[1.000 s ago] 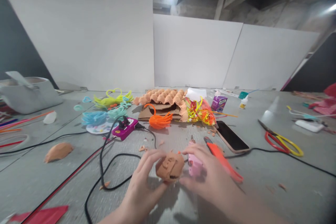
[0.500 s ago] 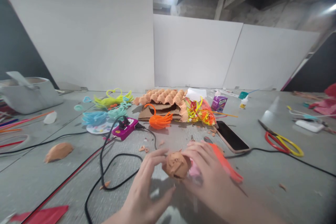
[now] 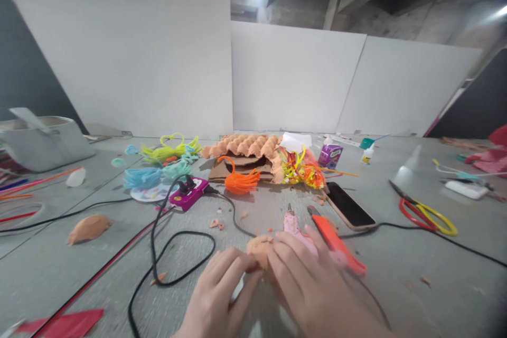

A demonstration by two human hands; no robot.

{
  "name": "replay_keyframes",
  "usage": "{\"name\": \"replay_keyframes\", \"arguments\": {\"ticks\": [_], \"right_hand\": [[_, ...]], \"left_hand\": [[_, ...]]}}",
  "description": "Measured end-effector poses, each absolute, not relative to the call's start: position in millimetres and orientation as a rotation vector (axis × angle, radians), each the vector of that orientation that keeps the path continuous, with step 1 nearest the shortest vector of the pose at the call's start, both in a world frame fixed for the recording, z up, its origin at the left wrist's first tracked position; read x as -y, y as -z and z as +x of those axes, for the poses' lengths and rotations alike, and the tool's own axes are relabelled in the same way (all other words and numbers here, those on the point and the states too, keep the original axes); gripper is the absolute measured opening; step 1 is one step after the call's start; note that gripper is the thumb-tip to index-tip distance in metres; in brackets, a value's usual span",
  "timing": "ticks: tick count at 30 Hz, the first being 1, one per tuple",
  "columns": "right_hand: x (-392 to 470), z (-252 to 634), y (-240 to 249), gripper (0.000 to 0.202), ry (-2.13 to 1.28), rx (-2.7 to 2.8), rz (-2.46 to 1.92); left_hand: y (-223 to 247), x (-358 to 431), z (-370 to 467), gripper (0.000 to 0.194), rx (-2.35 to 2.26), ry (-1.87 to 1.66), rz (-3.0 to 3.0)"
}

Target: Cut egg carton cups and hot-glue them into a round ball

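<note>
A rounded, peach-coloured egg-carton piece [image 3: 260, 249] is between my hands, low over the table in front of me. My left hand [image 3: 219, 288] pinches its left edge with thumb and fingertips. Across its right side lie the bent fingers of my right hand [image 3: 304, 280], which hide part of it; the right thumb is out of sight. Just beyond the right hand lies a pink hot glue gun [image 3: 292, 224], its body partly covered. Beside that is an orange-red utility knife [image 3: 340, 245]. Scraps of carton [image 3: 217, 224] are scattered nearby.
A black cord [image 3: 174, 285] loops left of my hands from a purple power strip [image 3: 189, 195]. Farther back are an egg carton [image 3: 245, 146], an orange pipe-cleaner bundle [image 3: 241, 182] and tinsel. Rightward lie a phone [image 3: 350, 206] and scissors [image 3: 428, 216]. Another carton piece [image 3: 89, 228] is at left.
The egg-carton piece has turned, showing a smoother, lighter outer side. My left hand's spread fingers have closed onto it, and my right hand has shifted slightly nearer, exposing more of the glue gun.
</note>
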State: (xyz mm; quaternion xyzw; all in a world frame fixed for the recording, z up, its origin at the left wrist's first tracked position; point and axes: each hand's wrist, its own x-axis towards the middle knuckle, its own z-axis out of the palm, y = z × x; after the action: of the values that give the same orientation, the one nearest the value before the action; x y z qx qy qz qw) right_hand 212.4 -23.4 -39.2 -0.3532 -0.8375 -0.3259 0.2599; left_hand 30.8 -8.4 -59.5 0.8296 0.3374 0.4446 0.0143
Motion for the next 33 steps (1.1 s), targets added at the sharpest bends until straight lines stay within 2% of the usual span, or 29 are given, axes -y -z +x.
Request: {"name": "replay_keyframes", "arguments": {"ticks": [9, 21, 25, 33], "right_hand": [[22.0, 211.1, 41.2, 0.048, 0.888, 2.220, -0.948], [21.8, 208.6, 42.8, 0.042, 0.863, 2.245, -0.920], [21.7, 210.8, 46.7, 0.034, 0.885, 2.274, -0.921], [26.0, 204.6, 35.3, 0.035, 0.859, 2.097, -1.100]], "left_hand": [[61.9, 7.6, 26.6, 0.016, -0.856, -1.438, 2.875], [60.7, 7.6, 30.6, 0.019, -0.967, -1.483, 2.868], [57.8, 9.9, 33.1, 0.016, -1.031, -1.434, 2.723], [59.9, 12.6, 38.3, 0.019, -1.345, -1.294, 2.148]]}}
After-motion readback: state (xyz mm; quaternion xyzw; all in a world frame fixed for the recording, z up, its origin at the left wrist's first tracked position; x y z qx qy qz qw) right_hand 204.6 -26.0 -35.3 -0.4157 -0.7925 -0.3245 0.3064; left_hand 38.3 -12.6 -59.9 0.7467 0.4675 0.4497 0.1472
